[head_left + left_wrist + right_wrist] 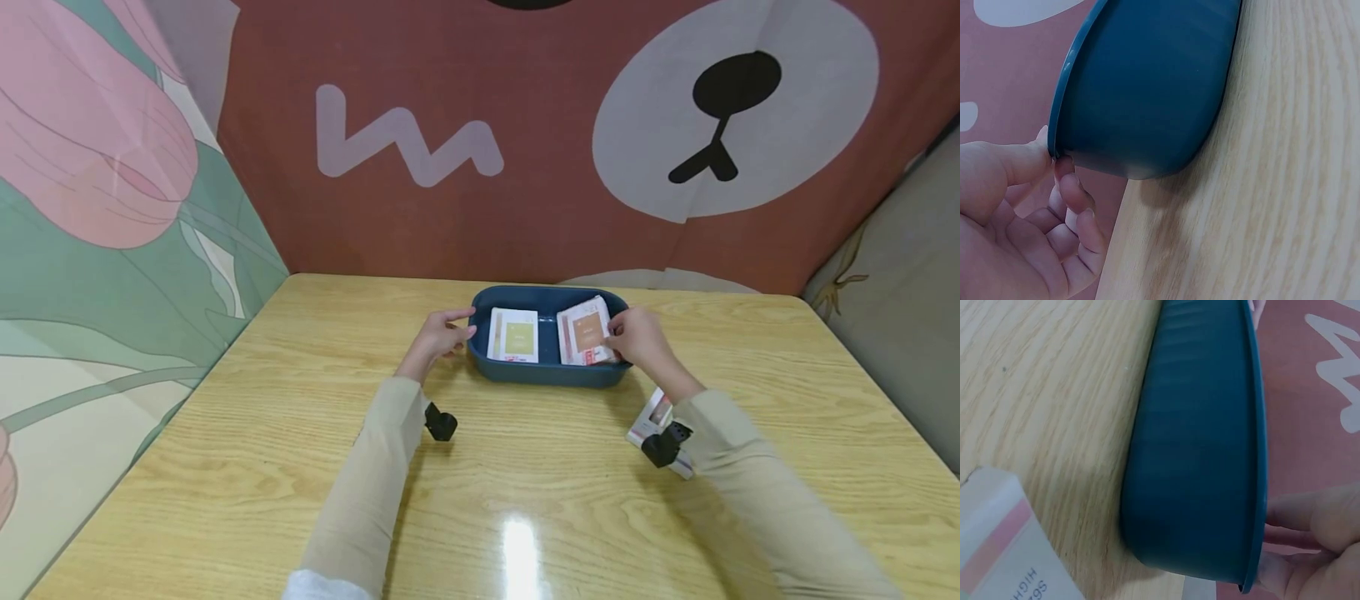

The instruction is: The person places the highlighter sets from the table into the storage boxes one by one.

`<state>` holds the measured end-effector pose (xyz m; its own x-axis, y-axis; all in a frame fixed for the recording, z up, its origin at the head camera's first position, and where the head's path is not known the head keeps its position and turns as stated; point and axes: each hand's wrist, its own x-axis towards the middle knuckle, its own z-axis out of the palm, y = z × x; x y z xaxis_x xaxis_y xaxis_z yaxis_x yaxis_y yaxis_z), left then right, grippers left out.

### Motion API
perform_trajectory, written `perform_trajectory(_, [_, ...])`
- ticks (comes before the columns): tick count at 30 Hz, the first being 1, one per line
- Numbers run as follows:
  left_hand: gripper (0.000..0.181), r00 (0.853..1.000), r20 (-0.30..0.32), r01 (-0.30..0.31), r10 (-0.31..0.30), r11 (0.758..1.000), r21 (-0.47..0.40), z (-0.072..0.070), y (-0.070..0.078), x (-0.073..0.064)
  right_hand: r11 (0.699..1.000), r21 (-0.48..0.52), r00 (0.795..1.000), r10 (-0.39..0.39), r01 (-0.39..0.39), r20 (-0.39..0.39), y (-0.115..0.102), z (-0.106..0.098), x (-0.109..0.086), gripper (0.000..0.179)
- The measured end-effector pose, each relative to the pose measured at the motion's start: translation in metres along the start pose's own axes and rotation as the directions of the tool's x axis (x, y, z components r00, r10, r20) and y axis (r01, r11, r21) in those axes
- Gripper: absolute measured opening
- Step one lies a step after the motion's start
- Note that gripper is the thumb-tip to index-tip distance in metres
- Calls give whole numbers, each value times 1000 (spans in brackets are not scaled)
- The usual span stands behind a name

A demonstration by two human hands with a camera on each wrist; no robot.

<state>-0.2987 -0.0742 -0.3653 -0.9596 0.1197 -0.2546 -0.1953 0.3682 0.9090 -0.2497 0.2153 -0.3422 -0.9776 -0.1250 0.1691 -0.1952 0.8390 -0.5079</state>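
Note:
A dark blue oblong plastic tub [555, 377] stands toward the far side of the table. At its left end my left hand [441, 335] pinches the rim, thumb and fingertips on either side of it in the left wrist view. Inside the tub, on the left, lies a flat white box with a yellow-green square [519, 337]. On the right, a white box with an orange-brown square [585, 332] sits slightly tilted. My right hand [643, 340] reaches over the right rim and holds that box by its right edge; its fingertips are hidden behind the rim in the right wrist view.
Another white box [637, 427] with a pink stripe lies on the wooden table [517, 467], partly under my right wrist and its black camera [663, 446]. A printed cloth backdrop [450, 225] rises behind the table's far edge.

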Motion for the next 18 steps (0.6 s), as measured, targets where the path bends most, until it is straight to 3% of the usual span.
perform_trajectory(4, [38,1000,1,8,-8,1000,-3,1,0,0,997,-83,1000,4,-6,-22,0,2,1,9])
perform_trajectory(6, [38,1000,2,6,-6,1000,-5,1,1,0,995,-100,999,13,-16,-31,0,2,0,15])
perform_trajectory(18, [39,1000,7,-5,5,1000,-9,0,1,-1,999,25,998,46,-45,-47,-2,-5,-11,26])
